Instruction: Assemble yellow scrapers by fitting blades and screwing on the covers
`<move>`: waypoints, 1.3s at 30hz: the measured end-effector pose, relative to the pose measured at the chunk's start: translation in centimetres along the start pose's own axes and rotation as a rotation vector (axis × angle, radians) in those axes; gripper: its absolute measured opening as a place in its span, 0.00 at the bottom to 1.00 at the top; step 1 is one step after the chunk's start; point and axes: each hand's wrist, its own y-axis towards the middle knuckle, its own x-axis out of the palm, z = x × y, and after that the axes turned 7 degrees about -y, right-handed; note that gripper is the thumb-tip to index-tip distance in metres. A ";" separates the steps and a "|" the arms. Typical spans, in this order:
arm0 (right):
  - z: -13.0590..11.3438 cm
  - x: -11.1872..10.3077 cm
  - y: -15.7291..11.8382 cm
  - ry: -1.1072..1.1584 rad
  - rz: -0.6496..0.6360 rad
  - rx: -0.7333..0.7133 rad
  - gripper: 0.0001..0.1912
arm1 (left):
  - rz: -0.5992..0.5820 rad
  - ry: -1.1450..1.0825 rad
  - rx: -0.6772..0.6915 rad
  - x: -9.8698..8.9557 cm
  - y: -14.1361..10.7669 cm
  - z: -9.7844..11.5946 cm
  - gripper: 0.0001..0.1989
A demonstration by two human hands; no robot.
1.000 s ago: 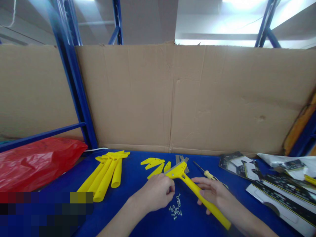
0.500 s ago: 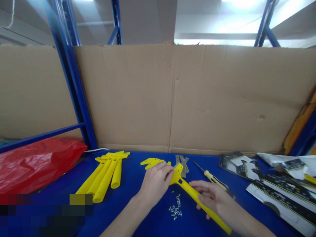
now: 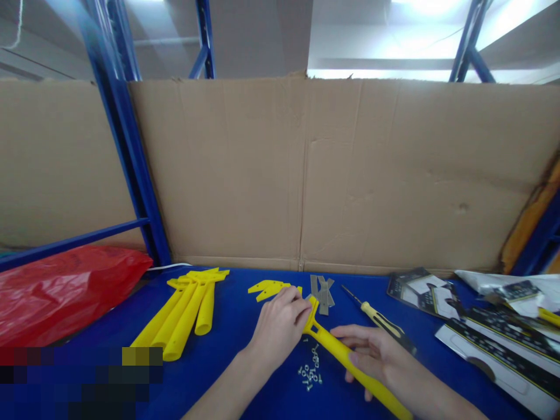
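Observation:
A yellow plastic scraper (image 3: 331,343) lies slantwise between my hands, its head up and left, its handle running down to the right. The fingers of my left hand (image 3: 280,321) close round the head and hide most of it. My right hand (image 3: 378,353) has its thumb on the handle and its fingers curled beneath. Just below the head, small screws and nuts (image 3: 310,374) are scattered on the blue table. Flat metal blades (image 3: 324,296) lie beyond the head, with yellow clamp plates (image 3: 268,287) to their left.
A screwdriver (image 3: 382,321) with a cream and black handle lies beyond my right hand. Several yellow scraper handles (image 3: 186,318) are grouped at left, near a red plastic bag (image 3: 74,286). Printed packaging cards (image 3: 499,356) spread at right. A cardboard wall (image 3: 245,175) closes off the back.
The scraper's head has shifted slightly left and down and turned a little, with my left hand closing further over it. My right hand stays on the handle.

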 end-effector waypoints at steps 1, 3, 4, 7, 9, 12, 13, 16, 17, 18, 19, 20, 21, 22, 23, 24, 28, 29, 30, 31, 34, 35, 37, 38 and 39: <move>0.0 -0.1 0.0 0.011 -0.002 -0.004 0.32 | -0.005 -0.013 0.006 0.0 0.0 0.0 0.10; 0.0 -0.2 0.0 0.027 0.007 -0.008 0.32 | -0.022 -0.037 0.022 -0.2 -0.2 0.0 0.10; 0.1 -0.3 0.0 0.032 0.014 -0.008 0.32 | -0.036 -0.045 0.029 -0.3 -0.2 0.1 0.10; 0.3 -0.4 0.1 0.035 0.030 -0.004 0.33 | -0.085 -0.048 0.040 -0.6 -0.4 0.1 0.11; 0.3 -0.4 0.2 0.032 0.036 -0.007 0.33 | -0.120 -0.026 0.053 -0.8 -0.4 0.2 0.11; 0.0 -0.2 0.2 0.024 0.038 -0.012 0.33 | -0.176 0.019 0.097 -1.2 -0.4 0.3 0.12; -0.2 -0.2 0.1 0.022 0.039 -0.011 0.33 | -0.191 0.029 0.110 -1.3 -0.4 0.4 0.13; -0.4 -0.2 0.1 0.016 0.042 -0.007 0.32 | -0.203 0.019 0.105 -1.4 -0.3 0.4 0.13; -0.3 -0.3 0.1 0.015 0.041 -0.012 0.32 | -0.195 0.005 0.091 -1.4 -0.3 0.3 0.13; -0.1 -0.3 0.2 0.017 0.039 -0.022 0.32 | -0.183 -0.012 0.075 -1.3 -0.3 0.3 0.13; 0.2 -0.4 0.3 0.019 0.037 -0.034 0.32 | -0.169 -0.029 0.057 -1.2 -0.3 0.3 0.13; 0.4 -0.5 0.4 0.022 0.035 -0.043 0.32 | -0.153 -0.045 0.039 -1.2 -0.3 0.2 0.13; 0.7 -0.6 0.5 0.025 0.033 -0.049 0.32 | -0.139 -0.059 0.021 -1.1 -0.3 0.2 0.14; 1.0 -0.7 0.6 0.029 0.035 -0.053 0.32 | -0.129 -0.070 0.003 -1.0 -0.3 0.2 0.15; 1.1 -0.7 0.6 0.033 0.035 -0.054 0.32 | -0.125 -0.080 -0.015 -1.0 -0.3 0.2 0.17; 1.2 -0.7 0.6 0.035 0.032 -0.053 0.33 | -0.127 -0.091 -0.031 -1.0 -0.4 0.1 0.21; 0.8 -0.6 0.4 0.036 0.002 -0.053 0.29 | -0.201 -0.133 -0.051 -0.9 -0.4 -0.1 0.36; 0.6 -0.6 0.3 0.039 -0.005 -0.056 0.29 | -0.221 -0.138 -0.055 -0.9 -0.4 -0.2 0.38; 0.5 -0.6 0.2 0.045 -0.007 -0.059 0.29 | -0.238 -0.141 -0.061 -0.9 -0.3 -0.3 0.39; 0.4 -0.6 0.2 0.051 -0.004 -0.062 0.30 | -0.250 -0.143 -0.071 -0.8 -0.3 -0.3 0.39; 0.3 -0.6 0.2 0.047 0.013 -0.055 0.32 | -0.264 -0.181 -0.107 -0.7 -0.1 -0.3 0.34; 0.3 -0.7 0.2 0.041 0.018 -0.054 0.32 | -0.264 -0.212 -0.123 -0.7 0.0 -0.3 0.33; 0.4 -0.7 0.1 0.029 0.027 -0.053 0.33 | -0.252 -0.297 -0.173 -0.6 0.1 -0.2 0.32; 0.4 -0.7 0.1 0.026 0.028 -0.050 0.34 | -0.242 -0.345 -0.207 -0.6 0.1 -0.1 0.31; 0.3 -0.6 0.1 0.025 0.030 -0.046 0.34 | -0.230 -0.395 -0.243 -0.6 0.2 -0.1 0.30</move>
